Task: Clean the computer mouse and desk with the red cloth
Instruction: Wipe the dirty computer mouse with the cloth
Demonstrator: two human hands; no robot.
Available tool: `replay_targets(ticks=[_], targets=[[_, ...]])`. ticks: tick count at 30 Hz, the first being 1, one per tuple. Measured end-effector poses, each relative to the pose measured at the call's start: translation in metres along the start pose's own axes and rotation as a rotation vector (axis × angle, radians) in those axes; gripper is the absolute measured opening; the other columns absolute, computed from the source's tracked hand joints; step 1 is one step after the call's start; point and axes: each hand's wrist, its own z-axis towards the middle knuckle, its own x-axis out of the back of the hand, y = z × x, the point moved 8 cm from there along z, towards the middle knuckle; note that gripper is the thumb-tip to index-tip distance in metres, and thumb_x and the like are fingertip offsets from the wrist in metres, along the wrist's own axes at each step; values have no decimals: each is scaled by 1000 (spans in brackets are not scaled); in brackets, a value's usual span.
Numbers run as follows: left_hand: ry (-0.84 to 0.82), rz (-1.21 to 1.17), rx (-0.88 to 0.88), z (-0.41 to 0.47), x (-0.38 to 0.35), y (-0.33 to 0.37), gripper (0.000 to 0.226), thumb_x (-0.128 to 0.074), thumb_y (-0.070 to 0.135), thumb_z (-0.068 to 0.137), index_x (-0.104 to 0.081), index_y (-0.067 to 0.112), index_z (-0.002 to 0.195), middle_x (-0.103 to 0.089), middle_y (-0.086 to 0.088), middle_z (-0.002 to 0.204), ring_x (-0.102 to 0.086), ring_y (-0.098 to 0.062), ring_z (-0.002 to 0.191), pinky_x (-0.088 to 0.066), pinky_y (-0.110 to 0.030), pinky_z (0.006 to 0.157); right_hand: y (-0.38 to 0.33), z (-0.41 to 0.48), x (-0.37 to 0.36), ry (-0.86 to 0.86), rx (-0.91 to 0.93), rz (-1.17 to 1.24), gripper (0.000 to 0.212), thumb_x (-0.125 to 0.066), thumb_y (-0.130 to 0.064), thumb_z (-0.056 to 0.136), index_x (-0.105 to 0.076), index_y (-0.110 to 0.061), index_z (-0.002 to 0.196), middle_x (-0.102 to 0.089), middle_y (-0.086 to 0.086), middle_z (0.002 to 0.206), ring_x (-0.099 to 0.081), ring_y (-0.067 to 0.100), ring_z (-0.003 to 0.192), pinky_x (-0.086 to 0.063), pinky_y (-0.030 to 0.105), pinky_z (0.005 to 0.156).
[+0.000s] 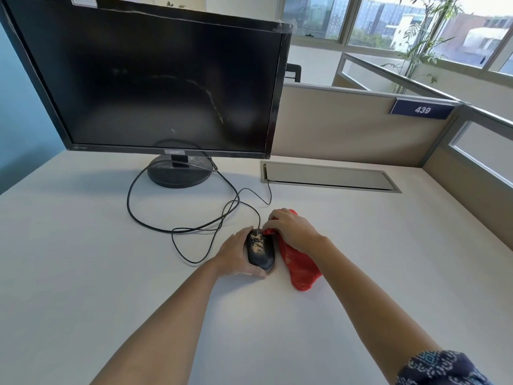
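Now both hands meet at a dirty mouse on the white desk.

Toward the desk's near edge and about midway across it, the left hand [236,254] cups the black computer mouse [260,251] from its left side, fingers wrapped over the front and thumb curled round the rear, holding it firmly. Pale smears mark the mouse's top. Just right of it, the right hand [291,229] is closed on the red cloth [299,268], its fingertips pressing a bunched fold against the mouse's front right edge, while the cloth's loose end trails on the desk [83,245] toward the near edge. The mouse's cable [177,232] loops leftward across the surface, back toward the dark monitor [155,79] standing near the far left corner.
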Motion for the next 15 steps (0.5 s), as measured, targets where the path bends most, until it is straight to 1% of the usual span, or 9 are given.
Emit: replay_targets(ticks=[3,6,10,13,15], targets=[[-9,-5,-4,-1,0,0,132,-74,63,29,-22,22,143,-37,6,139,-34,-17,128,-30,-34,108,0,-8,3,-18,48,48,36,-41,-9,96,-64,-28,116,-55,0,121,-45,20,115,-44,34,87],[-10,-13,-15,-2,0,2,130,-74,63,30,-23,21,142,-37,6,138,-34,-18,128,-30,-34,108,3,-14,9,-19,78,103,35,-44,-8,95,-66,-29,111,-57,-2,117,-48,20,110,-47,36,86],[-13,-21,-7,-3,1,2,133,-73,64,29,-21,22,144,-35,4,141,-32,-17,130,-28,-31,109,15,-9,18,98,-57,196,36,-40,-8,96,-65,-27,114,-57,1,117,-49,22,111,-46,41,90],[-14,-31,-11,-4,0,3,133,-73,64,29,-22,22,144,-36,4,140,-32,-17,129,-28,-32,109,10,1,13,72,-114,194,35,-39,-9,96,-63,-24,117,-56,4,120,-48,25,115,-46,43,92],[-3,-35,-22,-3,1,4,128,-75,62,29,-26,24,141,-40,6,135,-37,-16,126,-31,-35,108,4,6,8,28,-115,188,36,-39,-7,96,-63,-23,118,-56,5,121,-47,25,117,-45,43,93]])
